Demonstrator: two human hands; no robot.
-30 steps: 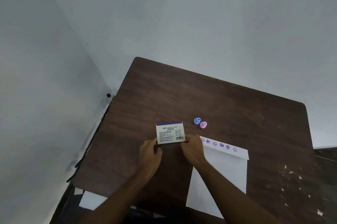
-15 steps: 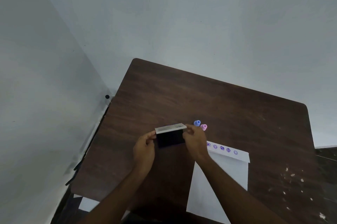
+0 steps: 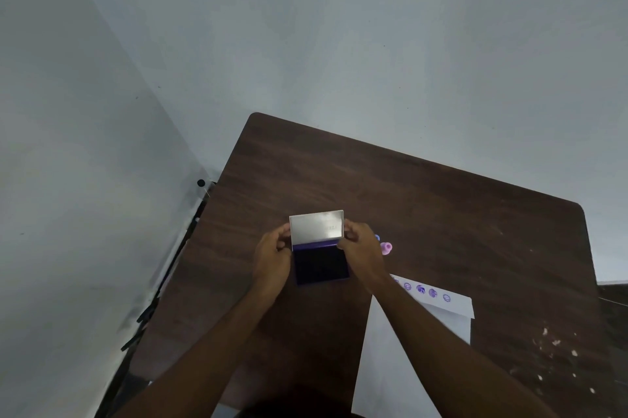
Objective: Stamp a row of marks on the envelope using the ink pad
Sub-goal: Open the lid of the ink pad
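The ink pad (image 3: 321,266) lies open on the dark wooden table (image 3: 441,213), its metal lid (image 3: 317,226) raised and the dark purple pad showing. My left hand (image 3: 273,259) grips its left side and my right hand (image 3: 362,252) holds the lid's right edge. A white envelope (image 3: 407,349) lies to the right under my right forearm, with a row of several purple marks (image 3: 426,292) along its flap. A pink stamp (image 3: 386,247) stands beyond my right hand; a blue stamp (image 3: 377,238) is almost hidden behind it.
The table stands in a corner between two pale walls (image 3: 306,43). White specks (image 3: 557,349) dot the table's right side. A black strip (image 3: 163,281) runs down the gap at the table's left edge.
The closed ink pad was held by both hands; its lid swung up and back, showing the dark pad. The view also shifted slightly.
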